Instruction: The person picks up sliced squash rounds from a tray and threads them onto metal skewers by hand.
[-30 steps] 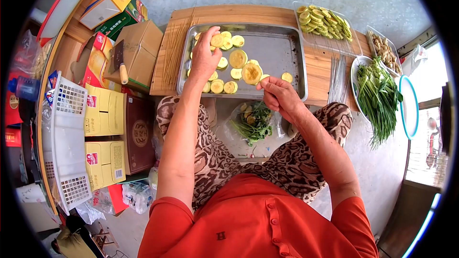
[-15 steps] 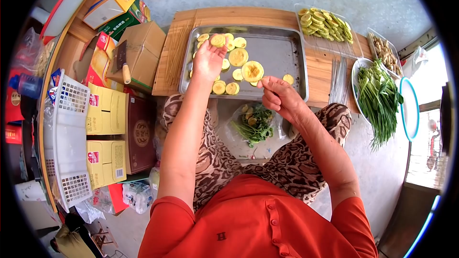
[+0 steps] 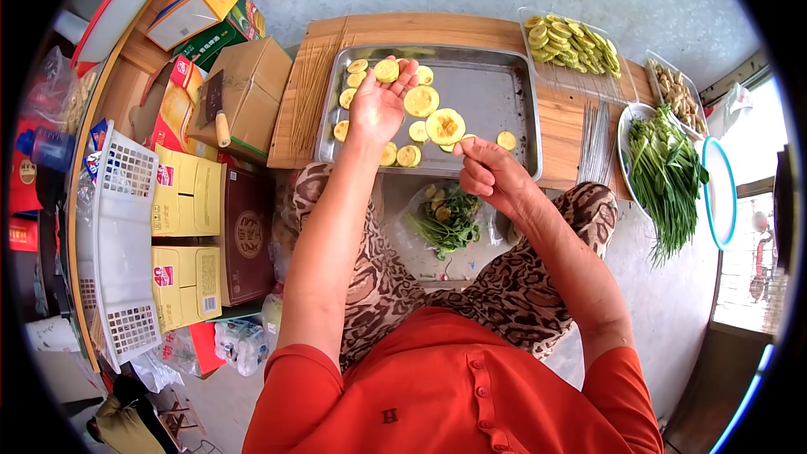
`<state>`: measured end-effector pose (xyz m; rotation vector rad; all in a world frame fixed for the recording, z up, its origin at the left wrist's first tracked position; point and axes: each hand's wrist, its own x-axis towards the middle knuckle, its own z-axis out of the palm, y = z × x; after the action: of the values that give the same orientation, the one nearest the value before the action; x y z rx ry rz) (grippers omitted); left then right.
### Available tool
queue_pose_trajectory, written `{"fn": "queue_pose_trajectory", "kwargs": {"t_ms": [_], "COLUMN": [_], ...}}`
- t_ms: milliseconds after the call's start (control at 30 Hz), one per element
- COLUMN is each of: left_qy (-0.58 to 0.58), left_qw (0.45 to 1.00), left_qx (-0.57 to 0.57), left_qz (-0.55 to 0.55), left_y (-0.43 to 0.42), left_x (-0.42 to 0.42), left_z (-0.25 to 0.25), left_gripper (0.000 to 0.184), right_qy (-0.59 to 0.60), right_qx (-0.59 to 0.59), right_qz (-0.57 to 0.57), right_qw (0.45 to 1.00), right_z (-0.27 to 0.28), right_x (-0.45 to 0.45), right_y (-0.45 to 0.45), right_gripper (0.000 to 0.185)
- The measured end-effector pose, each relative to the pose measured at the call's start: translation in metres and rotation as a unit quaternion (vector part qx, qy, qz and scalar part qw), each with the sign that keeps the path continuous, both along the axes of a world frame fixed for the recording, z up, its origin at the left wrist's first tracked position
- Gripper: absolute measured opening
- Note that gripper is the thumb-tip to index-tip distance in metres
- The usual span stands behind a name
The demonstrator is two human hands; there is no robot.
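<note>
My left hand (image 3: 380, 108) is palm up over the left part of a metal tray (image 3: 496, 76), with a round yellow-green zucchini slice (image 3: 387, 71) held at its fingers. Close to the tray's front edge, my right hand (image 3: 498, 170) is closed in a pinch, apparently on the end of a thin skewer that barely shows. Two large zucchini slices (image 3: 445, 127) line up between the hands and seem to be threaded on it. Smaller slices (image 3: 409, 155) lie in the tray below, some hidden by my left hand and forearm.
Bamboo skewers (image 3: 309, 101) lie left of the tray and metal skewers (image 3: 595, 143) right of it. A clear container of zucchini slices (image 3: 572, 42) stands at the back right, near a bowl of greens (image 3: 664, 168). A cleaver (image 3: 216, 109) rests by a cardboard box (image 3: 252, 88).
My left hand has shifted slightly right and its fingers have spread, uncovering slices at the tray's left. The two large slices have moved a little right; my right hand has stayed nearly still.
</note>
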<state>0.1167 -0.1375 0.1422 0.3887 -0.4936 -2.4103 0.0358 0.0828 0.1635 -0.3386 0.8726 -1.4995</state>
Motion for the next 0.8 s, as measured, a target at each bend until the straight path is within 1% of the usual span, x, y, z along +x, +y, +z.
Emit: {"fn": "queue_pose_trajectory", "kwargs": {"t_ms": [67,300,367,600,667,767,800], "left_qy": [0.012,0.02,0.061,0.075,0.056,0.064,0.065], "left_qw": [1.0,1.0,0.996,0.994,0.994,0.995,0.995], "left_qx": [0.009,-0.019,-0.03,-0.052,-0.061,-0.051,-0.05], "left_qz": [-0.002,-0.013,-0.055,-0.069,-0.066,-0.058,-0.058], "left_y": [0.001,0.002,0.003,0.003,0.007,0.01,0.01], "left_x": [0.001,-0.001,-0.003,-0.004,-0.006,-0.005,-0.005], "left_z": [0.0,-0.008,-0.013,-0.015,-0.016,-0.012,-0.011], "left_gripper": [0.034,0.036,0.037,0.038,0.039,0.037,0.037], "right_qy": [0.0,0.002,0.003,-0.004,-0.012,-0.013,0.016], "right_qx": [0.004,-0.002,-0.002,-0.003,-0.003,-0.003,0.005], "right_qz": [-0.002,-0.006,-0.009,-0.014,-0.025,-0.022,-0.009], "right_qw": [1.0,1.0,1.0,1.0,1.0,1.0,1.0], "right_z": [0.0,0.0,0.0,-0.004,-0.004,-0.004,-0.004], "right_x": [0.0,0.001,0.001,0.002,0.002,0.001,0.001], "right_y": [0.0,-0.002,-0.003,-0.006,-0.007,-0.009,-0.011], "right_gripper": [0.021,0.02,0.02,0.02,0.02,0.02,0.021]}}
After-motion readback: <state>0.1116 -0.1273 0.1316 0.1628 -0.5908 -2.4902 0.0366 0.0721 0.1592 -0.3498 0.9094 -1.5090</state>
